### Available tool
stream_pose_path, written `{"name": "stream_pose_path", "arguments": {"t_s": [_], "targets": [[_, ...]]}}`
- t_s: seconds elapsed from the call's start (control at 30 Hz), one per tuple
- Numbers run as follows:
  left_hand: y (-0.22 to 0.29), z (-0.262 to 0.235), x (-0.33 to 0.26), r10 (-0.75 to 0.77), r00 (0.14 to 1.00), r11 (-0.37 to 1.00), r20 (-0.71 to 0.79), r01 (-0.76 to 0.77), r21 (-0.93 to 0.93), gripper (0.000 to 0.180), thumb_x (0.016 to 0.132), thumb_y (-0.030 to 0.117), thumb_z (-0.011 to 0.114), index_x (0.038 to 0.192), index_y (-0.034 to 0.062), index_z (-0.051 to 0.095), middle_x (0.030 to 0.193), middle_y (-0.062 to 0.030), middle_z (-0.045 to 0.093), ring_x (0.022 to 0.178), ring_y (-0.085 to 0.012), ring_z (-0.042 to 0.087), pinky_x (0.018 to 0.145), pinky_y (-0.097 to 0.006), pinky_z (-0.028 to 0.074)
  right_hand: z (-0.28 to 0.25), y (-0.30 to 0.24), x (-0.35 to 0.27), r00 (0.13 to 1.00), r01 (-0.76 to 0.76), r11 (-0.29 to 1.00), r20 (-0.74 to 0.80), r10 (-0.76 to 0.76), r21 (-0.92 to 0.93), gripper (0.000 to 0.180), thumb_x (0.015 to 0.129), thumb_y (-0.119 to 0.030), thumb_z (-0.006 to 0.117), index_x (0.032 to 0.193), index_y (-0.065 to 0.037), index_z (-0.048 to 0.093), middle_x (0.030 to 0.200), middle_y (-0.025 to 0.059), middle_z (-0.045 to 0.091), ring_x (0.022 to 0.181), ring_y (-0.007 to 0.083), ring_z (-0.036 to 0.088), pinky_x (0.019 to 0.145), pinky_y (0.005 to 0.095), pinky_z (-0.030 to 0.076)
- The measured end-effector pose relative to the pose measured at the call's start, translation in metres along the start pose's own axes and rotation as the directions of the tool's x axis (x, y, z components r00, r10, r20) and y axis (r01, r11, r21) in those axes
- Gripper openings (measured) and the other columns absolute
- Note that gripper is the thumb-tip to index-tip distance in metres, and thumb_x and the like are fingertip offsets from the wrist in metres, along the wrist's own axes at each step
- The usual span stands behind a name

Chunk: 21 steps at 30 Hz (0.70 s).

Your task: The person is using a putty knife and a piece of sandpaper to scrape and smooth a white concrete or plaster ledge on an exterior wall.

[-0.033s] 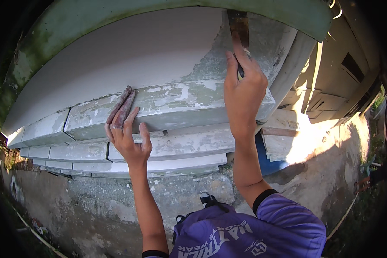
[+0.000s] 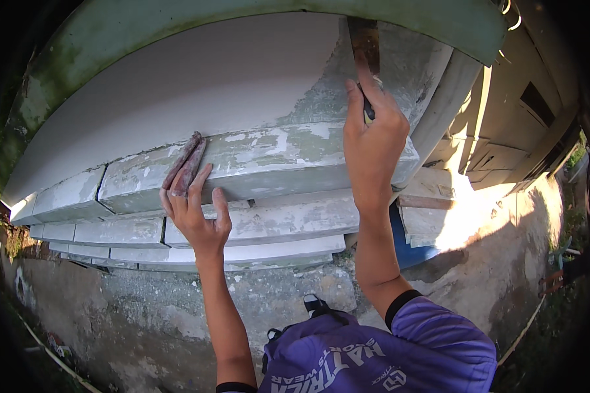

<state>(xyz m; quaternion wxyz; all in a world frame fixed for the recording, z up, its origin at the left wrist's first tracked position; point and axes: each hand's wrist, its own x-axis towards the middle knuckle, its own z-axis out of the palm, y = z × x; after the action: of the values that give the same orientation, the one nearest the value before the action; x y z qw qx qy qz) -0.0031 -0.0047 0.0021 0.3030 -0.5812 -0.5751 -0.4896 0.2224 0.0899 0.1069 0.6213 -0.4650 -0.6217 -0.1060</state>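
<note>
we took in the wall (image 2: 177, 85) first, smooth and white over most of its face, with a mottled grey patch (image 2: 400, 56) at its right end. along its lower edge ran a blocky ledge (image 2: 269, 164), streaked pale and green; we judged both rigid, the ledge perhaps a little chalky under the skin. next in size, the right hand (image 2: 377, 124) was closed around the handle of a scraper (image 2: 368, 36), its forefinger laid along the metal, while the left hand (image 2: 200, 219) was against the ledge, thumb well apart from forefinger. the scraper was up at the border of white and grey, blade pointing away from the wearer; we could not tell whether its far edge touched. we expected it to be light, with a thin blade stiff lengthwise yet springy across its tip, best held low on the handle with one finger backing the metal, clear of the edge. smallest was a narrow maroon piece (image 2: 190, 167) at the left fingers, seemingly soft and pliable, to be taken by its near end; we could not tell whether those fingers gripped it or wore it.
</note>
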Motion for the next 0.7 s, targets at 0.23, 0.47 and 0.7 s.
{"name": "stream_pose_path", "arguments": {"t_s": [0.23,0.47,0.7], "targets": [[0.001,0.003,-0.001,0.001,1.000,0.999,0.004,-0.001,-0.046,0.039,0.087,0.012,0.064,0.126,0.0117,0.069,0.129,-0.0120,0.063,0.130,-0.0304,0.052,0.121,-0.051,0.020,0.002,0.009,0.003,0.999,0.040,0.999,-0.035,-0.040,0.008,0.040,0.096,-0.016,0.067,0.135,-0.027,0.068,0.071,0.0115,0.055,0.060,0.0269,0.060,0.057,0.0405,0.049],[-0.001,-0.001,-0.004,-0.018,1.000,1.000,0.022,0.018,0.013,0.040,0.087,0.012,0.064,0.127,0.0129,0.068,0.129,-0.0125,0.062,0.129,-0.0314,0.052,0.121,-0.052,0.021,-0.008,0.003,-0.005,1.000,0.009,0.998,0.001,-0.009,0.057,0.041,0.097,-0.016,0.066,0.136,-0.029,0.067,0.073,0.0122,0.058,0.063,0.0274,0.063,0.058,0.0408,0.050],[0.000,-0.002,0.000,0.010,1.000,1.000,-0.001,-0.010,0.013,0.040,0.083,0.014,0.067,0.123,0.0134,0.070,0.126,-0.0133,0.063,0.125,-0.0317,0.055,0.115,-0.051,0.028,0.000,0.005,0.004,0.998,0.047,0.997,-0.050,-0.044,0.062,0.040,0.097,-0.016,0.066,0.136,-0.027,0.067,0.073,0.0123,0.057,0.063,0.0270,0.060,0.059,0.0412,0.049]]}}
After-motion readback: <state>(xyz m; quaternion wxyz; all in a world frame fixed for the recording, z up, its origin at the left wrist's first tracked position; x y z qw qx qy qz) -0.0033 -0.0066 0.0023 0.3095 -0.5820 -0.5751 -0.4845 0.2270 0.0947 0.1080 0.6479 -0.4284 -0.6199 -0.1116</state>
